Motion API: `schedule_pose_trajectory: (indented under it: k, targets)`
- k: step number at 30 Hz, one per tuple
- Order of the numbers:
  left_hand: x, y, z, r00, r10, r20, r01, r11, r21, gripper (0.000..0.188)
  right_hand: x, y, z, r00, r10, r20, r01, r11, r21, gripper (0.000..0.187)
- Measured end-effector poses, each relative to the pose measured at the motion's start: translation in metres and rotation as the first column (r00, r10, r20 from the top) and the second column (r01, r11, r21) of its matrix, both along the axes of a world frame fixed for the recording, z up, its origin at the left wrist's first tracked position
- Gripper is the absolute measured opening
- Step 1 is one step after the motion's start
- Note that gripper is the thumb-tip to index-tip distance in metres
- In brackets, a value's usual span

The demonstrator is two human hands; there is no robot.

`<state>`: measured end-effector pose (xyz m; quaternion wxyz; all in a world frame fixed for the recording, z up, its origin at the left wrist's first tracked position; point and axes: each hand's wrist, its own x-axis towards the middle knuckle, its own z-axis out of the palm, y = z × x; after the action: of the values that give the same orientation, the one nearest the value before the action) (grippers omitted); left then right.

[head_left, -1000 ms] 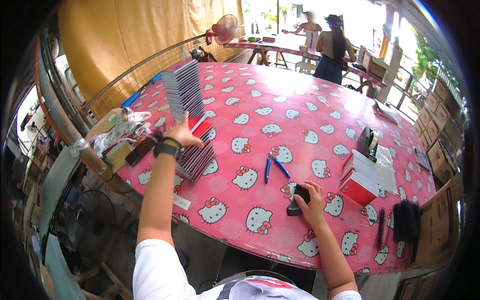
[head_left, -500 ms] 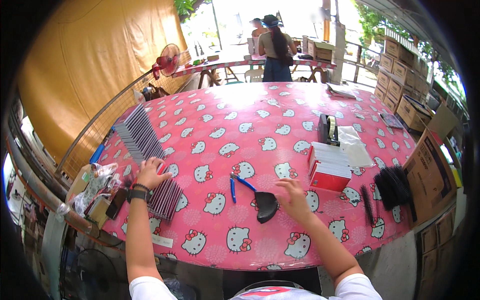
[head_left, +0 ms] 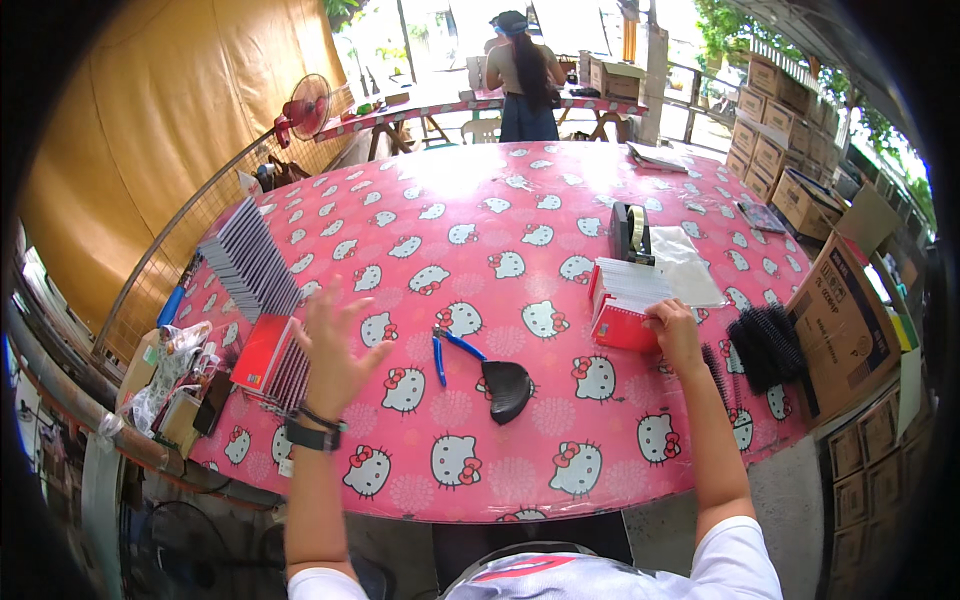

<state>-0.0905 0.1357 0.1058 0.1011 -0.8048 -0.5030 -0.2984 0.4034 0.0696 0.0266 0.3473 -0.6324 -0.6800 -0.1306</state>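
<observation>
My right hand [head_left: 676,333] pinches the near right corner of a red-covered notebook [head_left: 625,329] at the front of a stack with white page edges [head_left: 638,283]. My left hand [head_left: 340,350], fingers spread, is in the air with nothing in it, right of the left-hand notebooks. A red-covered notebook [head_left: 264,352] tops the nearer pile there, which shows dark spiral binding along its side. Behind it leans a taller pile of bound notebooks [head_left: 250,258]. Between my hands lie blue-handled pliers [head_left: 462,343], their lower handle against a black curved object [head_left: 508,391].
A black tape dispenser [head_left: 629,233] and a white sheet [head_left: 686,265] lie behind the right stack. Black binding coils [head_left: 768,346] sit beside an open cardboard box [head_left: 846,325]. Plastic-wrapped odds and ends [head_left: 172,370] crowd the left edge. A person [head_left: 526,80] stands at a far table.
My left hand has lifted off the left pile and moved right; a red cover now shows on that pile. My right hand has gone from beside the black object to the right stack.
</observation>
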Motion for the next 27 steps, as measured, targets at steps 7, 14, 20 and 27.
schedule_pose_trajectory:
  k: [7, 14, 20, 27]
  targets:
    - [0.108, -0.085, -0.061, 0.693, -0.337, 0.637, 0.447, 0.894, -0.014, 0.068, -0.097, -0.067, 0.043, 0.883, 0.218, -0.416, -0.302, 0.942, -0.148, 0.014]
    - [0.126, -0.125, -0.126, 0.510, -0.012, 0.860, 0.759, 0.477, -0.443, 0.023, -0.151, -0.114, -0.005, 0.753, 0.304, -0.583, -0.500, 0.841, -0.208, 0.016]
    - [0.145, -0.142, -0.113, 0.536, -0.095, 0.839, 0.484, 0.848, -0.214, 0.024, -0.190, -0.108, -0.032, 0.182, 0.076, -0.980, -0.392, 0.920, -0.001, 0.014]
    - [0.173, -0.151, -0.103, 0.888, -0.386, 0.250, 0.409, 0.911, -0.047, 0.044, -0.164, -0.104, -0.026, 0.286, 0.120, -0.951, -0.414, 0.910, -0.010, 0.018]
